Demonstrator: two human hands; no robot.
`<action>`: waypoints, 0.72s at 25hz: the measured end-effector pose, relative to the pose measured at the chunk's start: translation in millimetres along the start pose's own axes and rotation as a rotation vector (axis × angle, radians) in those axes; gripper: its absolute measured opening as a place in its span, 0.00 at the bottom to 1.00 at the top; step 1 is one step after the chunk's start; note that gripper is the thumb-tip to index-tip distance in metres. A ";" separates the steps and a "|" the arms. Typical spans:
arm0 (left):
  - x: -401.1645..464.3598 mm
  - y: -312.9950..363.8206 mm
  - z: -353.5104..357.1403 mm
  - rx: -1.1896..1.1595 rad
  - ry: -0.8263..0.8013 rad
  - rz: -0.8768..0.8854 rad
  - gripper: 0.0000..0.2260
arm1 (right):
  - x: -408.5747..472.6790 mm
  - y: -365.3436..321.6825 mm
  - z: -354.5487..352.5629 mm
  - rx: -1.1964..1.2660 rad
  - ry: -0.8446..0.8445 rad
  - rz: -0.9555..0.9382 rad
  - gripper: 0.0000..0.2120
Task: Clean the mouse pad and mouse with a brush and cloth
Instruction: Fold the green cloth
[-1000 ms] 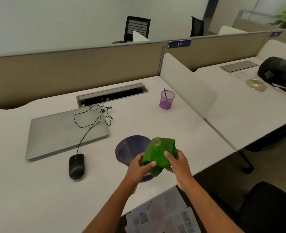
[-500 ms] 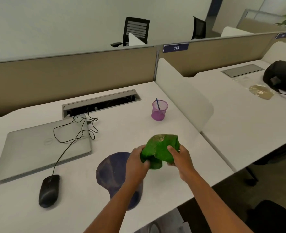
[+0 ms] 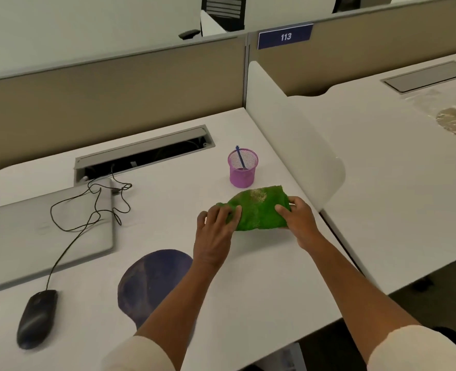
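Observation:
A green cloth [image 3: 259, 208], folded and with a pale worn patch on top, lies on the white desk [image 3: 261, 277] just in front of a purple mesh cup. My left hand [image 3: 216, 234] rests on the cloth's left end, my right hand [image 3: 297, 219] grips its right end. A thin blue brush [image 3: 239, 156] stands in the purple mesh cup [image 3: 242, 168]. The dark blue mouse pad [image 3: 151, 279] lies near the front edge, partly under my left forearm. The black wired mouse [image 3: 36, 317] sits at the front left.
A closed silver laptop [image 3: 44, 231] lies at the left with the mouse cable [image 3: 95, 204] coiled over it. A cable tray [image 3: 143, 153] is open at the back. A white divider [image 3: 296, 145] bounds the desk on the right; the neighbouring desk holds a plastic bag [image 3: 454, 121].
Both hands carried the green cloth away from above the mouse pad, forward and right, down onto the desk by the purple cup. The camera tilted down and closer.

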State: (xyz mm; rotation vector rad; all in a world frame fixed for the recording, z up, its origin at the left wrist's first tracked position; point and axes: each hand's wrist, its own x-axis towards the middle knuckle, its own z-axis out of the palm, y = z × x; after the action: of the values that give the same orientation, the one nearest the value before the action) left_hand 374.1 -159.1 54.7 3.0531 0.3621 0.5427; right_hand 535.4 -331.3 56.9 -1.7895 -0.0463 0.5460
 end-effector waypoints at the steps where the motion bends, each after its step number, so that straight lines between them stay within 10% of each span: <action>1: 0.9 2.4 4.9 0.030 -0.069 0.026 0.31 | 5.2 4.2 -3.1 -0.105 0.011 -0.024 0.17; 5: -17.6 13.6 28.4 0.028 -0.418 0.044 0.31 | 3.6 24.4 -0.7 -0.549 0.045 -0.224 0.23; 18: -27.3 -1.3 8.1 -0.140 -0.497 -0.017 0.37 | -10.1 32.5 8.1 -0.641 0.252 -0.201 0.26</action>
State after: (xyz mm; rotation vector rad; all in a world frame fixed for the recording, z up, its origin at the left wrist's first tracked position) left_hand 351.7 -164.0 37.8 2.9040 0.3116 -0.1891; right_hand 515.2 -336.6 28.8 -2.4308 -0.2467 0.1571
